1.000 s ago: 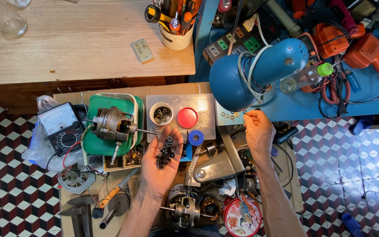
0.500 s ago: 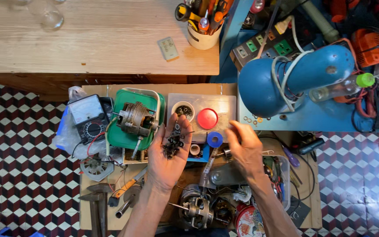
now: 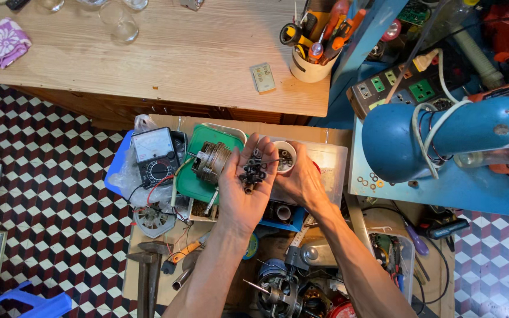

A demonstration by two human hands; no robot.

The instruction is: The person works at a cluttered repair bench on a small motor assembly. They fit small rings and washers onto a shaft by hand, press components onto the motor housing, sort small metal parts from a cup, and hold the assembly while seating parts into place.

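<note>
My left hand (image 3: 244,191) is palm up over a cluttered work surface and cups a heap of small dark metal parts (image 3: 253,172). My right hand (image 3: 299,179) is right beside it, fingertips reaching to the edge of that heap, over a clear plastic box (image 3: 332,168) and next to a small white round cup (image 3: 285,158). Just left of my left hand, a small electric motor (image 3: 210,160) lies on a green tray (image 3: 198,187).
A multimeter (image 3: 156,156) with wires sits left of the tray. A hammer (image 3: 148,277) and another motor (image 3: 281,291) lie near the front. A blue desk lamp (image 3: 443,138), power strip (image 3: 396,88) and a cup of tools (image 3: 313,56) stand at the right and back.
My right hand has moved left from near the lamp to my left palm. The view has shifted, so the bench sits lower in frame.
</note>
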